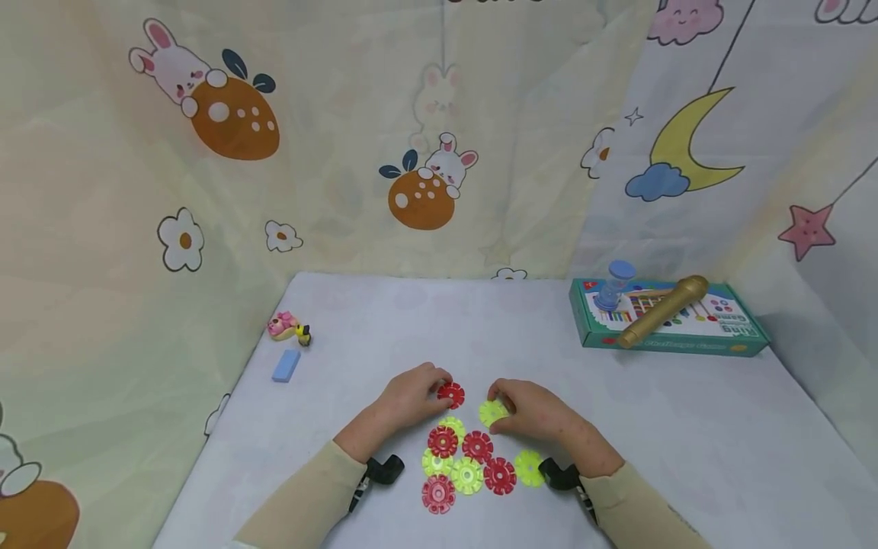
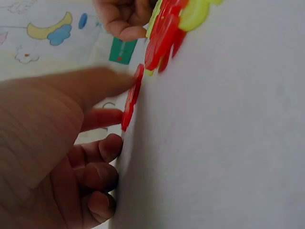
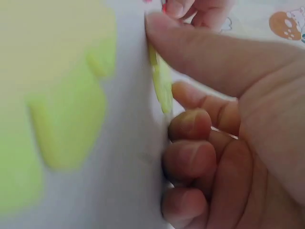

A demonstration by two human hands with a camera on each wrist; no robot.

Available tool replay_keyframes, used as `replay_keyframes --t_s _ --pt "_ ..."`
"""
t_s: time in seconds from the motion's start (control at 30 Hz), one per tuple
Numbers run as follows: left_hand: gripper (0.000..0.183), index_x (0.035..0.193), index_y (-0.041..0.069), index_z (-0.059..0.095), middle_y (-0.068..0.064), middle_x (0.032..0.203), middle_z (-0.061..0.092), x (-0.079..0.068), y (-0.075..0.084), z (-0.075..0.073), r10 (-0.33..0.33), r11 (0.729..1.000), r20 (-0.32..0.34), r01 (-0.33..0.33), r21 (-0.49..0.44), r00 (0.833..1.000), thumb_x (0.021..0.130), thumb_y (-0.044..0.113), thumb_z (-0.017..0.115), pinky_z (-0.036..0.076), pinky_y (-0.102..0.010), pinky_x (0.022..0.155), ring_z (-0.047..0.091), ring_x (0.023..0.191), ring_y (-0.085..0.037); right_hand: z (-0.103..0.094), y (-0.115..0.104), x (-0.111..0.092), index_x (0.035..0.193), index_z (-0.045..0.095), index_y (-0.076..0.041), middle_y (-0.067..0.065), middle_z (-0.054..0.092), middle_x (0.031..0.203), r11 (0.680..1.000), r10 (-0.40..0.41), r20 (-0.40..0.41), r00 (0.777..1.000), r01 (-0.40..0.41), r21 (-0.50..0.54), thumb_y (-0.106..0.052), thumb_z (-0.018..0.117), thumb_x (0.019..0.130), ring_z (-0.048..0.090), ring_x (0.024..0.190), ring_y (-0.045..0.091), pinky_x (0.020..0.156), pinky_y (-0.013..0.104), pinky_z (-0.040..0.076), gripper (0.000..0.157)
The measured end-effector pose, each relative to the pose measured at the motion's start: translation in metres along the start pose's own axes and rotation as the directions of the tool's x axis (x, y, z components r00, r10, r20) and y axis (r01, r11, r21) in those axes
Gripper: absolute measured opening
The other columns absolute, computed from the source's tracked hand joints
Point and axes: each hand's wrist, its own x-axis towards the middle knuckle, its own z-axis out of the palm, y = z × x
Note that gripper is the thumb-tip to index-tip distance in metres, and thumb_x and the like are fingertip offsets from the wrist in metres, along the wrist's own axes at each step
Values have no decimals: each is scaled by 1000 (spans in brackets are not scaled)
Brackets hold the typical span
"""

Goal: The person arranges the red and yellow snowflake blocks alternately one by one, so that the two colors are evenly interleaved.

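My left hand point(image 1: 410, 395) pinches a red notched plastic disc point(image 1: 453, 394) by its edges between thumb and forefinger, down at the tabletop. To its right, my right hand point(image 1: 538, 412) holds a yellow-green notched disc point(image 1: 491, 412) the same way. In the right wrist view this yellow-green disc point(image 3: 162, 83) shows edge-on between thumb and finger. Between the forearms lies a cluster of several more red discs point(image 1: 500, 476) and yellow-green discs point(image 1: 467, 476), some overlapping. One yellow-green disc point(image 1: 529, 467) sits at the cluster's right side, near the right wrist camera.
On the white tabletop point(image 1: 384, 328), a green game box point(image 1: 686, 345) stands at the back right. A blue hourglass point(image 1: 613, 286) and a gold microphone-shaped stick point(image 1: 661, 313) rest on it. At the left are a pink figurine point(image 1: 282, 325), a small yellow-and-black figure point(image 1: 303, 334) and a blue block point(image 1: 286, 366).
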Motion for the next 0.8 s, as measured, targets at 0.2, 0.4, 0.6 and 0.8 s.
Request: replay_keyframes --t_s 0.2,0.4,0.6,0.8 --pt "46 111 20 61 11 90 53 1 -1 1 -36 999 29 37 -36 999 77 49 72 44 -23 64 49 75 -5 4 3 3 103 60 -23 -3 49 71 1000 17 -36 999 -17 1 -43 83 67 46 67 12 57 29 41 47" --pt "43 99 17 54 8 84 51 1 1 2 -98 988 70 106 -115 993 72 41 77 44 -23 56 50 69 -7 4 2 3 103 60 -24 -3 48 70 1000 8 -40 999 -9 -16 -43 82 67 45 66 12 56 29 39 47" --pt "46 106 18 52 8 88 50 -1 5 -2 -26 997 76 32 -75 997 73 37 78 44 -21 58 50 72 -6 5 -1 2 102 61 -23 -3 48 69 1000 -15 -36 999 15 0 -42 82 69 44 65 11 55 28 38 44" --pt "52 123 18 58 11 98 55 -1 7 -7 38 999 95 -39 15 995 78 39 74 46 -22 72 51 83 -2 5 -1 2 102 61 -24 -4 48 69 1000 -26 -52 998 25 -17 -43 82 68 44 65 11 55 27 38 44"
